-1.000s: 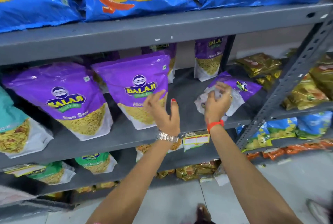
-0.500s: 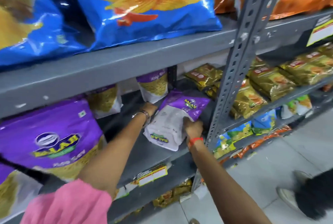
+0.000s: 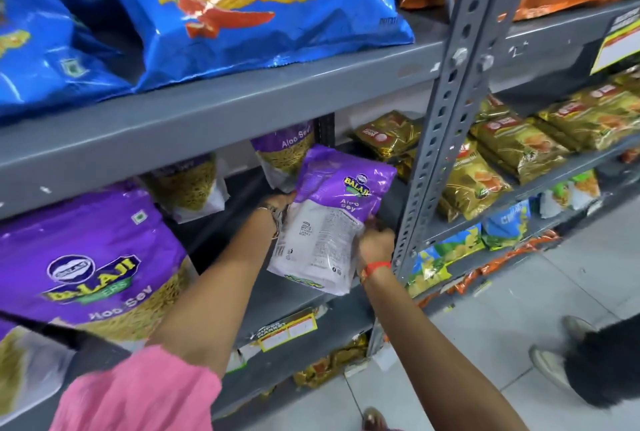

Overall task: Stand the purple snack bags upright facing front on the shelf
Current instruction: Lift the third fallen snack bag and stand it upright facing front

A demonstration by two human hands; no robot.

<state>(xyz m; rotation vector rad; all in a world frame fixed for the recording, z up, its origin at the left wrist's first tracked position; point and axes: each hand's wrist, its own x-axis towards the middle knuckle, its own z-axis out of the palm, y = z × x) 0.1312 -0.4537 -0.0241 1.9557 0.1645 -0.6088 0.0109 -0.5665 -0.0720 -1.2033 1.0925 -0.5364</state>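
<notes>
I am gripping a purple bag (image 3: 332, 219) with both hands: my left hand (image 3: 277, 210) is clasping its left edge and my right hand (image 3: 375, 245) its lower right edge. The bag is leaning back-side out on the grey shelf (image 3: 298, 292), beside the upright post (image 3: 433, 160).

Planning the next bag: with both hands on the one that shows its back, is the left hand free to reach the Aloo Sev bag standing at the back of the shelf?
Probably not yet: the left hand is gripping the held bag, which also lies before the rear bag.
</notes>
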